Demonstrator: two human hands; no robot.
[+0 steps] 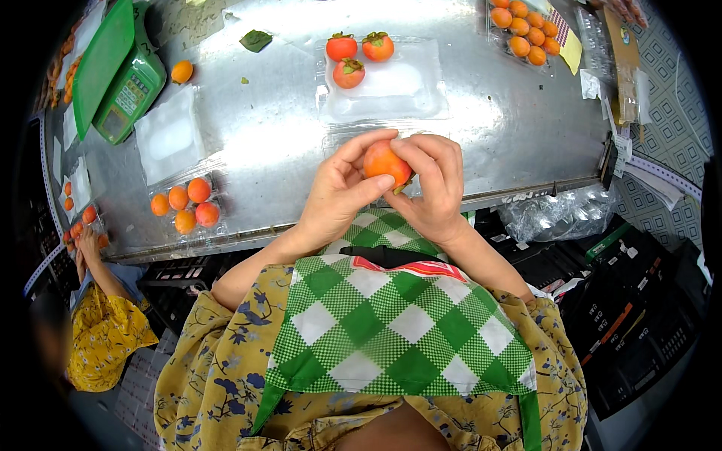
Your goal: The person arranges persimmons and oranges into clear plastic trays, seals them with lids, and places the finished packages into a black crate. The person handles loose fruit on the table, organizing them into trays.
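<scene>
Both my hands close around one orange-red persimmon (385, 159) just above the table's near edge. My left hand (337, 186) grips it with thumb and fingers from the left. On the other side, my right hand (436, 174) has its fingers curled over the fruit, and part of the green calyx shows at the underside. Farther out on the metal table lies a clear plastic tray (410, 98) with a white pad. Three persimmons (348, 74) with green calyxes sit in its upper left part.
A green scale (134, 98) stands at the left, near a single orange fruit (182, 71). Clear packs of orange fruit (185, 221) lie at near left and far right. A co-worker (109, 331) handles fruit at the far left. Dark crates (624, 316) stand below right.
</scene>
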